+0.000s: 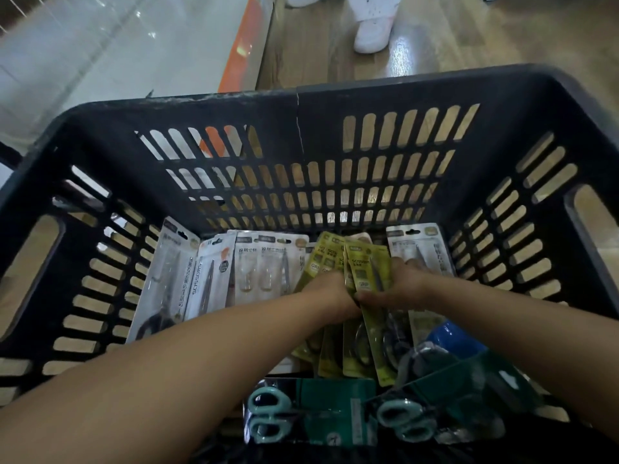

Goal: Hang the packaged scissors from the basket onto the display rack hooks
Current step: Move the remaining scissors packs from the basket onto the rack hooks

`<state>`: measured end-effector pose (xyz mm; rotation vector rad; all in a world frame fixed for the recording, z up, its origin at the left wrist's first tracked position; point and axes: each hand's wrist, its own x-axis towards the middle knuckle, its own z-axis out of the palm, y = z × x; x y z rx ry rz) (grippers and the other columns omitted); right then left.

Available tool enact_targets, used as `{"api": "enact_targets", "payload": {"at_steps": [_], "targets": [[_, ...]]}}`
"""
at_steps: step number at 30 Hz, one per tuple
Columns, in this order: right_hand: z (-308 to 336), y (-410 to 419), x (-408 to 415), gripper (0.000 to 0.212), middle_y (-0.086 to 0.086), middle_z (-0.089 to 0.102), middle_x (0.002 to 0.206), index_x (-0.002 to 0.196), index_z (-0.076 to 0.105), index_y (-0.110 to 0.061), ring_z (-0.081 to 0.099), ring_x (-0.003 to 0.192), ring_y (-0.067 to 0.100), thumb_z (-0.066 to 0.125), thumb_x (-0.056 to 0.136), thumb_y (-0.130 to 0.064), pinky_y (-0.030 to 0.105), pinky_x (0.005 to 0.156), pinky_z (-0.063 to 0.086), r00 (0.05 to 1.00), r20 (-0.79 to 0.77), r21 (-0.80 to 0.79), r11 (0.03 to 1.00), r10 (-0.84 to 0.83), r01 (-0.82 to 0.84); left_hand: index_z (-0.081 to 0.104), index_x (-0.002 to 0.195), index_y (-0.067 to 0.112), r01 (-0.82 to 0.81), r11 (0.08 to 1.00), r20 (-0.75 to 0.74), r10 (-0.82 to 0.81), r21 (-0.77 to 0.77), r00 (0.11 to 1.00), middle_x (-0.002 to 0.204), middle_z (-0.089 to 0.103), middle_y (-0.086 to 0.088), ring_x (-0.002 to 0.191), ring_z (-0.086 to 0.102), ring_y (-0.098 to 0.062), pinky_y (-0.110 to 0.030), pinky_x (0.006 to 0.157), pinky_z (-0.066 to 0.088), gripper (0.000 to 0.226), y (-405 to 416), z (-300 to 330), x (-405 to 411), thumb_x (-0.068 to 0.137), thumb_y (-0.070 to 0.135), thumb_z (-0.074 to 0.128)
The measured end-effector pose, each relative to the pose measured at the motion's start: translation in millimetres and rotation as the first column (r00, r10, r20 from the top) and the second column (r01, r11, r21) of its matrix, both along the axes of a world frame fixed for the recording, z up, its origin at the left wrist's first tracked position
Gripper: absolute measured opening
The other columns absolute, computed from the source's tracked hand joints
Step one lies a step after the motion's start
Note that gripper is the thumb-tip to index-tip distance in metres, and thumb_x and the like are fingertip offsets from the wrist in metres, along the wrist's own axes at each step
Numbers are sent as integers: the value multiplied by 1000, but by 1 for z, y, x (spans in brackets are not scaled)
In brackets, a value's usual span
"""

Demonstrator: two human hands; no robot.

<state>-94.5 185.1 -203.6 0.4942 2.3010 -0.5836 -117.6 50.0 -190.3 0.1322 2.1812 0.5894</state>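
A black slotted plastic basket (301,105) fills the view, with several packaged scissors inside. Both my arms reach down into it. My left hand (330,291) and my right hand (400,286) meet on a fanned stack of yellow-green scissor packs (363,262) in the middle, fingers closed around them. White and grey scissor packs (207,272) lean against the left side. Another white pack (418,246) stands at the right. Teal-backed packs with pale green handled scissors (311,410) lie at the near edge. No display rack hooks are in view.
Beyond the basket lies a wooden floor (469,38) with another person's white shoe (373,33) on it. A pale shelf base with an orange edge (241,45) runs along the upper left. A blue object (449,336) lies under the right-hand packs.
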Motion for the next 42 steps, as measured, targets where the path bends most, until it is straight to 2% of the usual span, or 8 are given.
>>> {"api": "enact_targets", "payload": {"at_steps": [12,17,22,29,32,35,39,42], "targets": [[-7,-10,7,106,8,48,127,131,41,-17,51,113,26,78,45,-66,43,97,47,981,-46,-217,961,-187,173,48,122,5,-97,992,85,90,84,992,116,58,-14,102,60,-28,-33,80,52,43,-27,13,-8,84,9,67],[3,-8,4,85,8,51,122,130,35,-10,53,111,25,81,66,-41,39,93,49,952,-95,-266,929,-290,256,45,123,3,-191,967,190,158,170,969,116,58,-14,105,61,-32,-36,76,54,37,-36,19,-7,89,-1,58],[13,-2,4,58,-4,55,94,125,37,-11,54,81,7,71,81,-26,18,62,43,948,-66,-455,855,-312,249,41,133,11,-223,950,186,183,220,965,103,57,-3,81,58,-14,-23,66,51,48,-42,23,-11,89,-2,56],[29,0,3,15,5,52,91,106,44,-15,51,74,13,43,99,-28,25,57,40,928,-158,-376,890,-337,259,42,133,19,-258,933,162,223,251,961,101,53,2,97,53,-19,-31,78,50,46,-50,37,-16,91,4,53],[46,3,-3,21,6,52,88,111,45,-9,51,79,18,40,100,-26,27,68,42,894,-201,-404,865,-401,297,47,122,20,-276,918,133,247,283,960,95,57,0,90,57,-19,-30,73,51,37,-57,47,-18,90,1,53],[71,8,-10,36,20,59,112,125,45,-5,58,99,31,41,99,-30,45,91,49,855,-238,-469,825,-461,315,50,114,21,-345,880,131,319,327,939,88,61,-1,76,58,-15,-23,58,49,35,-72,60,-18,90,-5,49],[106,12,-14,27,7,62,97,117,50,-11,59,85,21,41,100,-31,37,70,51,805,-305,-582,768,-509,266,58,114,15,-486,750,253,415,449,874,102,67,-11,87,64,-24,-35,76,54,40,-94,79,-18,89,-13,46],[132,9,-13,24,6,67,100,115,52,-16,64,91,23,42,99,-31,41,81,53,788,-288,-693,687,-544,221,62,107,11,-548,614,364,409,568,836,102,70,-16,84,66,-25,-35,77,55,34,-106,97,-18,90,-13,43]]}}
